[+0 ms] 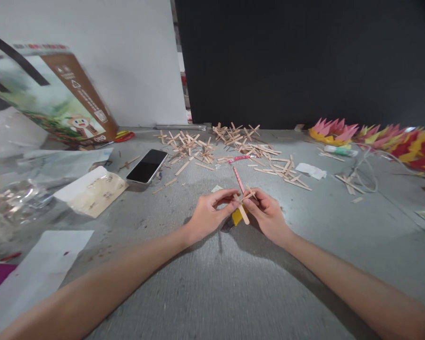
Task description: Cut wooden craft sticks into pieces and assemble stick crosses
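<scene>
Forearms, cut off by the frame, lead to left hand and right hand, fingers clamped on a crossed-stick piece above the worktop, partly hiding it; the bag shows a recycling triangle, its lettering unreadable.

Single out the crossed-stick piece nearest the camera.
It is the crossed-stick piece held by the left hand and right hand; the other pieces lie farther off on the grey tabletop, unheld.
</scene>
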A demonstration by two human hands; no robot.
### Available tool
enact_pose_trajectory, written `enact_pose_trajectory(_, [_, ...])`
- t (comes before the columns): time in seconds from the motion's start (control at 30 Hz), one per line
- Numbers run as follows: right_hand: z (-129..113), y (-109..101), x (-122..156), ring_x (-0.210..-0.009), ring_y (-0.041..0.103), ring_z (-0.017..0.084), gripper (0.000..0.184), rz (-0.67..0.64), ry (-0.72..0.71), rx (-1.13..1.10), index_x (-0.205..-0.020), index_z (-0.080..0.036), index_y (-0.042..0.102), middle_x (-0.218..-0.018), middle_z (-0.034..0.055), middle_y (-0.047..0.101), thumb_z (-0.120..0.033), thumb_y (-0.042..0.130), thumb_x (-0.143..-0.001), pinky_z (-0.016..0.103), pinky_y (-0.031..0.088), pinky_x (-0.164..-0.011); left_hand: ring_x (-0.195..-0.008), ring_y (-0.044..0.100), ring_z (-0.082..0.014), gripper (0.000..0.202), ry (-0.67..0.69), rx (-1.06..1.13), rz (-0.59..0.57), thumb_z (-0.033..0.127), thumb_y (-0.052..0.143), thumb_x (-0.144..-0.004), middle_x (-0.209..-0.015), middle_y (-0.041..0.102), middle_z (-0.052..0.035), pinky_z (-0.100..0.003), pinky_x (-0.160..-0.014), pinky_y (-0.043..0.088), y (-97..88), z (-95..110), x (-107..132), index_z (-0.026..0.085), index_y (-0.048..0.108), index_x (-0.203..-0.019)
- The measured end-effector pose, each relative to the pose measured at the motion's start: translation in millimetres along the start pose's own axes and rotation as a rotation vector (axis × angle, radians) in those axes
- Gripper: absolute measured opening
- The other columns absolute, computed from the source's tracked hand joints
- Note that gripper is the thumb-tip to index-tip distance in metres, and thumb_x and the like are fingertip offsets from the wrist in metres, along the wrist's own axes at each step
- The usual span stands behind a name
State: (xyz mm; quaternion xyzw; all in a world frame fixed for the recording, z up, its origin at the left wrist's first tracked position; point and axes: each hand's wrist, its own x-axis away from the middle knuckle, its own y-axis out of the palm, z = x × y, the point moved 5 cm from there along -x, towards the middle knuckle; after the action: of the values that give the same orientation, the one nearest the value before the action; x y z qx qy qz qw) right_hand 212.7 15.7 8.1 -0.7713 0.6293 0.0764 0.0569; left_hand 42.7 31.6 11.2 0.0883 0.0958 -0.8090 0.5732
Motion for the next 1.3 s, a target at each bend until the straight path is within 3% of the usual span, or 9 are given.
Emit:
enact_pose_trajectory(0.27, [-1.7, -4.7, -2.1, -0.08, 0.06, 0.018, 0.023, 0.112, -0.055, 0.19, -0.107, -0.024, 0.068, -0.09, 0.0018, 0.067, -0.047, 0.064, -0.101, 0.029, 0.049, -0.073, -0.111, 0.072, -0.0221, 0.03, 0.015, -0.228, 0.024, 0.034, 0.064, -0.1, -0.131, 0.073, -0.0088, -0.038, -0.099, 0.058, -3.1, 5.6, -2.0, 0.024, 0.069, -0.128])
enact_pose_trajectory(0.43, [3.7, -5.6, 1.1, -0.076, 0.055, 0.017, 0.026, 0.098, -0.027, 0.071, -0.12, -0.029, 0.057, -0.089, -0.0006, 0.059, -0.049, 0.056, -0.104, 0.029, 0.049, -0.07, -0.107, 0.072, -0.0219, 0.027, 0.028, -0.281, -0.013, 0.031, 0.06, -0.101, -0.121, 0.074, -0.0084, -0.038, -0.095, 0.057, -0.1, 3.5, -1.1, 0.024, 0.066, -0.127])
enact_pose_trajectory(0.57, [5.1, -8.1, 3.7, -0.087, 0.057, 0.019, 0.023, 0.11, -0.085, 0.105, -0.116, -0.028, 0.059, -0.098, 0.0021, 0.06, -0.047, 0.049, -0.108, 0.032, 0.05, -0.08, -0.109, 0.069, -0.0198, 0.031, 0.036, -0.23, 0.133, 0.033, 0.063, -0.1, -0.126, 0.069, -0.0105, -0.034, -0.094, 0.055, -7.5, -2.6, -2.0, 0.022, 0.056, -0.129])
enact_pose_trajectory(0.67, [3.4, -9.4, 2.8, -0.088, 0.057, 0.019, 0.02, 0.141, -0.138, 0.182, -0.115, -0.027, 0.062, -0.098, 0.0025, 0.061, -0.043, 0.052, -0.107, 0.033, 0.049, -0.082, -0.078, 0.068, -0.0129, 0.026, -0.102, -0.167, 0.256, 0.037, 0.063, -0.099, -0.112, 0.069, -0.007, -0.026, -0.069, 0.052, -16.0, -12.7, -3.9, 0.021, 0.054, -0.117])
enact_pose_trajectory(0.8, [-1.4, -8.0, -0.2, -0.083, 0.057, 0.019, 0.02, 0.135, -0.146, 0.162, -0.116, -0.027, 0.064, -0.092, 0.0016, 0.061, -0.042, 0.055, -0.107, 0.033, 0.049, -0.078, -0.045, 0.05, -0.0064, 0.029, -0.284, -0.072, 0.102, 0.047, 0.056, -0.101, -0.085, 0.067, -0.0006, -0.023, -0.047, 0.037, -9.8, -20.2, -7.4, 0.018, 0.062, -0.098])
enact_pose_trajectory(0.87, [-5.5, -7.3, -1.0, -0.081, 0.059, 0.019, 0.019, 0.123, -0.15, 0.145, -0.114, -0.027, 0.065, -0.088, 0.0013, 0.061, -0.041, 0.056, -0.106, 0.033, 0.05, -0.076, -0.047, 0.052, -0.0076, 0.035, -0.28, -0.065, 0.035, 0.051, 0.057, -0.1, -0.08, 0.068, -0.0006, -0.023, -0.049, 0.038, -6.1, -17.8, -8.2, 0.018, 0.067, -0.099])
enact_pose_trajectory(1.03, [-9.4, -7.0, -1.2, -0.077, 0.061, 0.019, 0.019, 0.106, -0.133, 0.134, -0.11, -0.026, 0.068, -0.083, 0.0013, 0.064, -0.042, 0.058, -0.105, 0.033, 0.051, -0.073, -0.056, 0.057, -0.0116, 0.04, -0.233, -0.136, 0.064, 0.057, 0.06, -0.099, -0.075, 0.066, -0.0005, -0.024, -0.054, 0.044, -7.2, -13.7, -5.9, 0.019, 0.067, -0.106])
enact_pose_trajectory(1.2, [-6.7, -3.5, 0.0, -0.082, 0.067, 0.019, 0.019, 0.089, -0.135, 0.157, -0.111, -0.027, 0.07, -0.088, 0.0024, 0.07, -0.042, 0.061, -0.103, 0.034, 0.056, -0.077, -0.106, 0.069, -0.0208, 0.049, -0.014, 0.059, 0.049, 0.06, 0.053, -0.103, -0.127, 0.066, -0.0125, -0.035, -0.09, 0.057, -5.1, -3.7, -1.6, 0.023, 0.049, -0.135])
enact_pose_trajectory(1.3, [-7.3, -1.1, 1.3, -0.085, 0.07, 0.02, 0.02, 0.081, -0.137, 0.181, -0.111, -0.027, 0.071, -0.093, 0.0037, 0.074, -0.043, 0.063, -0.102, 0.034, 0.059, -0.079, -0.121, 0.066, -0.0242, 0.06, 0.017, 0.139, -0.041, 0.058, 0.061, -0.1, -0.136, 0.062, -0.0148, -0.04, -0.103, 0.054, 0.9, -1.3, 0.4, 0.026, 0.041, -0.147])
